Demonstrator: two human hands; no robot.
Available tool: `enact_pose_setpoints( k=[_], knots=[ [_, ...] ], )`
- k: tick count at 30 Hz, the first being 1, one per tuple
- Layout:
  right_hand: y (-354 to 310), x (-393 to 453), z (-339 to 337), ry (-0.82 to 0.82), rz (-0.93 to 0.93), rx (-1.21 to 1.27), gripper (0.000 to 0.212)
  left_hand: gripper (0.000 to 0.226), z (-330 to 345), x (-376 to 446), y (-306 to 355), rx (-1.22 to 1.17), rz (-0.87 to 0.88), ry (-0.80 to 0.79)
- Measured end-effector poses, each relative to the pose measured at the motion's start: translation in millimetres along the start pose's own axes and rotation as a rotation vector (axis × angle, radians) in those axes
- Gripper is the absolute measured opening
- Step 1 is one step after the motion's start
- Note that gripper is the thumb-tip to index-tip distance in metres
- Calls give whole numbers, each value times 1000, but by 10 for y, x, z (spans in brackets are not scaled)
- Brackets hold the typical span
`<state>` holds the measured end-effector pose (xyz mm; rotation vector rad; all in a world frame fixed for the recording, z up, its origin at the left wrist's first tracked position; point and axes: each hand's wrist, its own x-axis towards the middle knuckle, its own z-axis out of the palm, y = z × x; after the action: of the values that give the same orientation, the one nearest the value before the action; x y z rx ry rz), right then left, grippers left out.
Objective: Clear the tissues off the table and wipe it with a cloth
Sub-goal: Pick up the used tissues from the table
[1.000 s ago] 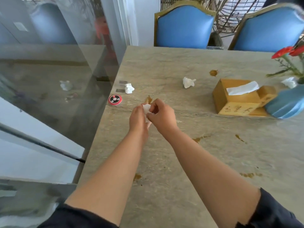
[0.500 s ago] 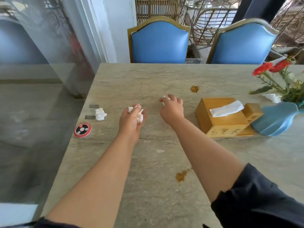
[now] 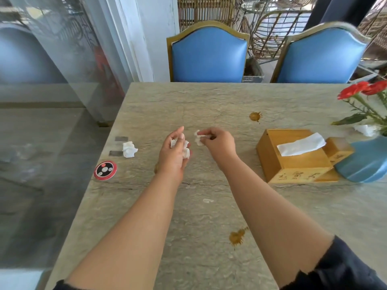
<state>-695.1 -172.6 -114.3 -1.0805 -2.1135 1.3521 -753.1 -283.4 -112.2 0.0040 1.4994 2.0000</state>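
Blue vase (image 3: 368,164) cut off at right edge

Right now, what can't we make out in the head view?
- Tissue in left hand: mostly behind the fingers; piece count unclear.
- Blue vase: cut off by the right edge.
- White wad by the flowers: partly screened by stems.
- Writing on the tissue box: too small to read.
- Cloth: not in view.

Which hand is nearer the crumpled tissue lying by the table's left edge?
Left. The left hand, holding tissue wads, is just right of the crumpled tissue. The right hand, pinching another wad, is farther right, beyond the left hand.
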Motion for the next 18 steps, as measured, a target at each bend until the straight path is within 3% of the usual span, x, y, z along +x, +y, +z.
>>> enact_pose_setpoints(
  k=[3, 6, 10, 15, 18],
  knots=[
    [-250, -311, 136, -53, -25, 209, 25, 26, -155, -102, 102, -82, -6, 5],
    [-438, -504, 322, -126, -49, 250, 35, 27, -353, -211, 213, -132, -10, 31],
    [-617, -626, 605, -208, -170, 107, 32, 16, -720, -288, 342, -127, 19, 128],
    [-683, -563, 990, -329, -327, -23, 42, 30, -1125, -291, 509, -93, 94, 274],
    [-641, -396, 1216, -385, -350, -267, 48, 31, -1304, -266, 575, -85, 122, 323]
  ],
)
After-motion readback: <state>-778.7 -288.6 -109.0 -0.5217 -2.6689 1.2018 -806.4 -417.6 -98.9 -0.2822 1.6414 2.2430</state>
